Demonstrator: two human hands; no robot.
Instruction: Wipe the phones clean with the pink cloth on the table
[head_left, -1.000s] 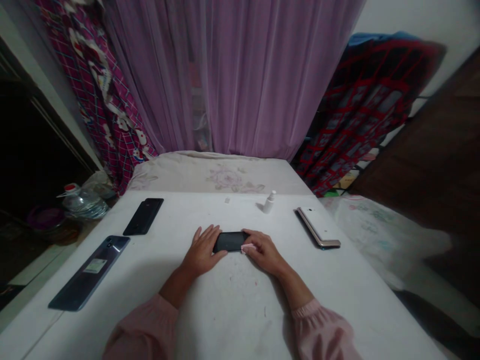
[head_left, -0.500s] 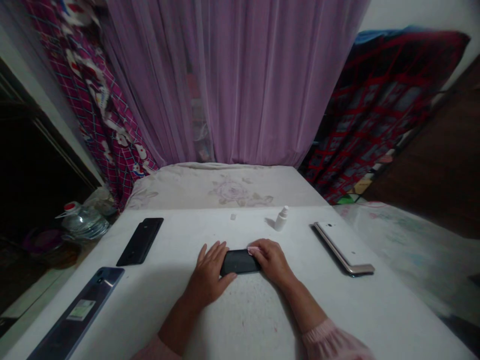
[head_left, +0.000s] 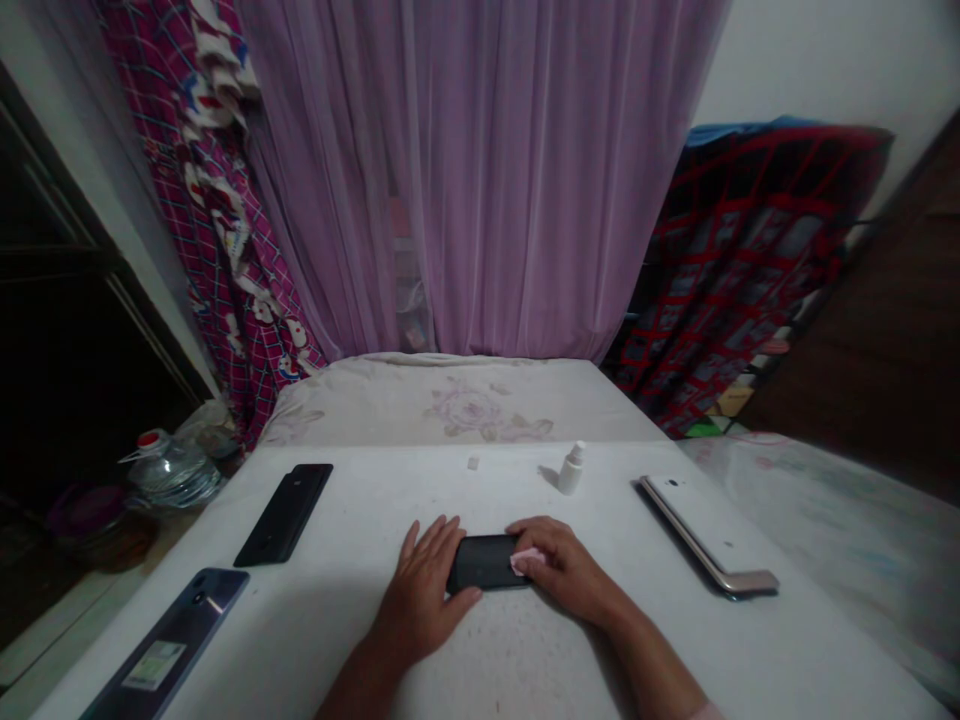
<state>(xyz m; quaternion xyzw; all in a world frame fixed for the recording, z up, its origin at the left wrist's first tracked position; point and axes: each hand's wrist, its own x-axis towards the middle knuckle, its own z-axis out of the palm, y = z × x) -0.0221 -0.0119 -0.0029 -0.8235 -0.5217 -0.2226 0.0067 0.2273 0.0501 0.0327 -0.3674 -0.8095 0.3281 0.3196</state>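
A dark smartphone (head_left: pixel 487 564) lies flat on the white table, its long side across my view. My left hand (head_left: pixel 424 595) braces the phone's left end, with the thumb along the near edge and the fingers at the far corner. Pinched in my right hand (head_left: pixel 566 570) is a small pink cloth (head_left: pixel 526 561), pressed onto the right part of the phone's dark face. The right fingers partly cover that end of the phone. Beyond my right hand a small white spray bottle (head_left: pixel 571 470) stands upright.
To the left lie a black phone (head_left: pixel 285 515) and a dark blue phone (head_left: pixel 176 640) with a label. Stacked phones (head_left: pixel 705 530) are at the right. A small whitish piece (head_left: pixel 473 463) lies farther back. A water jug (head_left: pixel 172 470) stands beyond the table's left edge.
My right hand has slid the pink cloth from the phone's far edge toward me, onto its face. My left hand keeps its hold. The whole view has tilted up slightly.
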